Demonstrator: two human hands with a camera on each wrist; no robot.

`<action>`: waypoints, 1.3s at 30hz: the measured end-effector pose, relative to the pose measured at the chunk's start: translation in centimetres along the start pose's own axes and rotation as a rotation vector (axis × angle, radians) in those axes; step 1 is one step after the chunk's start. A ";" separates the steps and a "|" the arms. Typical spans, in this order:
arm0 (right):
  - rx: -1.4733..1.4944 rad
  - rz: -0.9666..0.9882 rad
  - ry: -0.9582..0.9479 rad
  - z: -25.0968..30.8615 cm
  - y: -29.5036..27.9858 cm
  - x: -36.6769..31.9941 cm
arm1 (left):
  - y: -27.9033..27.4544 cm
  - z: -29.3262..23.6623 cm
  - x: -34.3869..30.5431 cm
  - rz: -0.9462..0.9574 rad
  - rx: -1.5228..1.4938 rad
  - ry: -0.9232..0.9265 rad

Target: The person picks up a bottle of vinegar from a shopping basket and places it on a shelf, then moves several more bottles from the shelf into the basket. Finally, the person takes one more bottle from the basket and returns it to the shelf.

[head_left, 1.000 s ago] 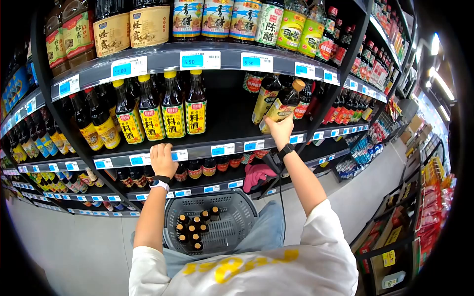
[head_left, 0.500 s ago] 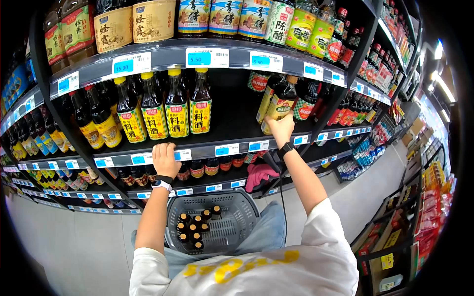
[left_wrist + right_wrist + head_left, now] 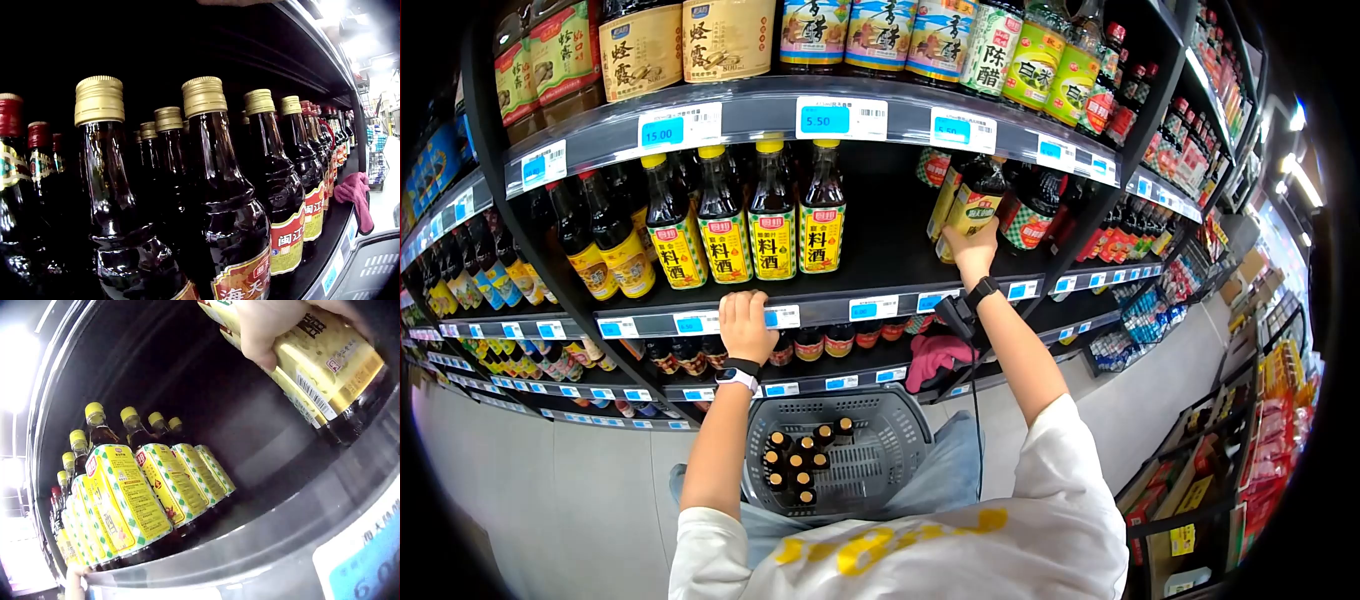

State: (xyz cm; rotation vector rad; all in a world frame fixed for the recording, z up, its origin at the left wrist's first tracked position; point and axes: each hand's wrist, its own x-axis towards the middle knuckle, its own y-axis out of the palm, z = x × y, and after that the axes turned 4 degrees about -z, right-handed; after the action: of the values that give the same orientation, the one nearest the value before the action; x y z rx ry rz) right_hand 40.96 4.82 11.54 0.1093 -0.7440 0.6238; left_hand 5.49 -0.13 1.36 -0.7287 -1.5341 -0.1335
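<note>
My right hand (image 3: 972, 248) grips a dark bottle with a gold-yellow label (image 3: 978, 208) inside the middle shelf. Its top reaches up near the shelf above. A matching bottle (image 3: 944, 205) stands close on its left. In the right wrist view, thumb and fingers wrap the label, and the bottle's base (image 3: 350, 425) is near the shelf's front lip. My left hand (image 3: 743, 325) holds the front shelf edge (image 3: 650, 325), fingers over the lip, below several yellow-capped bottles (image 3: 822, 225). Gold-capped bottles (image 3: 215, 169) on the lower shelf fill the left wrist view.
A grey basket (image 3: 905, 440) with several gold-capped bottles (image 3: 797, 461) sits below, between the person's legs. A pink cloth (image 3: 940, 360) hangs at the lower shelf. Larger bottles (image 3: 640, 50) line the shelf above. A dark bottle with a red-and-green label (image 3: 1028, 215) stands right of my hand.
My right hand has moved the bottle deeper into the shelf and stood it more upright beside the matching one. My left hand stays on the shelf edge. The head view has shifted slightly.
</note>
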 end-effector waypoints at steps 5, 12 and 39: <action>-0.015 0.042 0.016 -0.7 1.1 1.3 | 0.2 0.2 -0.2 -0.006 0.017 0.004; 0.082 0.085 -0.009 -4.0 3.5 3.5 | 0.3 0.1 -0.2 -0.020 0.037 0.017; 0.028 0.204 0.076 -7.7 7.5 4.7 | 0.3 0.0 -0.2 -0.007 0.087 0.029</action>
State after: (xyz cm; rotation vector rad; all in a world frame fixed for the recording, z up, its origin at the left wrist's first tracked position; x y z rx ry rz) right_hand 44.01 15.57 8.02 0.0352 -0.6776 0.8283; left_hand 5.61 0.04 1.10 -0.6501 -1.5057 -0.0819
